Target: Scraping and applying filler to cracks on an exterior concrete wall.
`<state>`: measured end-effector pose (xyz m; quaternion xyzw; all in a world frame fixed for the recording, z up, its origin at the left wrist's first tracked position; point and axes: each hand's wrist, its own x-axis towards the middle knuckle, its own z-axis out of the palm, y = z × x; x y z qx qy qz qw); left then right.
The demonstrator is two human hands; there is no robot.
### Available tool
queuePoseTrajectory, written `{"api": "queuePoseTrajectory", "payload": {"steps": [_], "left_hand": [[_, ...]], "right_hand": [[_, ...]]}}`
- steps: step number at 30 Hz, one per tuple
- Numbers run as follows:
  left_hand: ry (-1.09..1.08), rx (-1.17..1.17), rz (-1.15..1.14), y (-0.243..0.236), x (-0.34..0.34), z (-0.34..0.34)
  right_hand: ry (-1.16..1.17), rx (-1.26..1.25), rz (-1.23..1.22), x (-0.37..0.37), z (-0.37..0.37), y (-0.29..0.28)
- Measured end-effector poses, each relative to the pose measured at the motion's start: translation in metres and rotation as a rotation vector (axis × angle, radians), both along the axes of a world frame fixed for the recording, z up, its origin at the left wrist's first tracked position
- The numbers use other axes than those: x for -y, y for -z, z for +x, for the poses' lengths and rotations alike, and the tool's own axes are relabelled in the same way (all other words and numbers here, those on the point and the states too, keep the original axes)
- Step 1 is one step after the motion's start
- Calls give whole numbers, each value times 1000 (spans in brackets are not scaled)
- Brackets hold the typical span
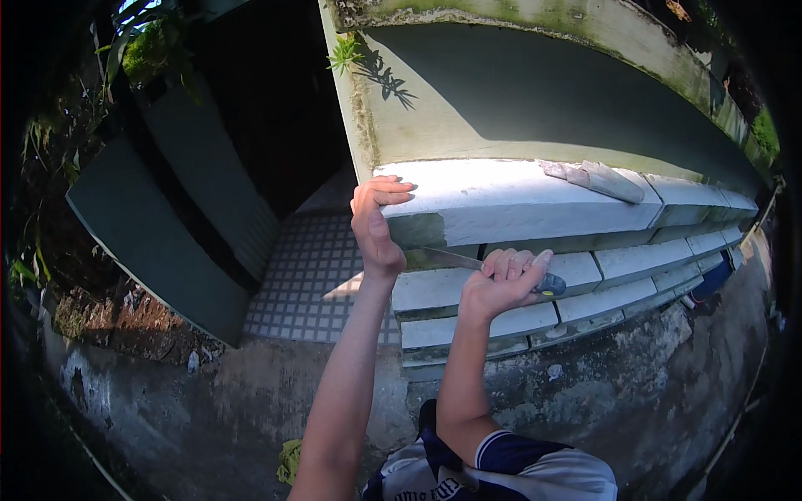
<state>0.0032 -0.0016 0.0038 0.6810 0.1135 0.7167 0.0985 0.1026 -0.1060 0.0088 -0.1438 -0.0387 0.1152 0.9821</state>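
Observation:
My left hand (378, 224) rests at the left end of the upper white-coated ledge (510, 200), its fingers stretched over the top corner. In my right hand (505, 280) is a putty knife with a dark blue-grey handle (551, 285). The thin blade (451, 258) points left, just below the ledge's front edge, towards my left wrist. Whether the blade touches the surface, I cannot tell. Part of the ledge's front face near my left hand shows bare grey-green. A long whitish, smeared flat object (595, 179) lies on top of the ledge.
Below the ledge run more white-coated steps (434, 331) with dark joints. A mossy wall (518, 108) rises behind, with a small plant (345, 53) at its edge. To the left are a patterned tile floor (309, 259) and a green panel (159, 242). A yellow-green cloth (288, 461) lies on the concrete.

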Motion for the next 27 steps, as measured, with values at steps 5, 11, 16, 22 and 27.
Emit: {"api": "queuePoseTrajectory", "payload": {"steps": [5,11,16,22,27], "left_hand": [[-29,-10,13,0,0,-2],[-11,-3,-3,-2,0,2],[-29,-2,21,-2,-3,-1],[19,16,-21,1,-4,2],[75,65,-71,1,-1,0]], "right_hand": [[83,-18,77,15,16,3],[51,-1,54,11,16,3],[112,3,51,13,18,-8],[78,60,60,8,29,1],[6,493,264,10,40,34]]}}
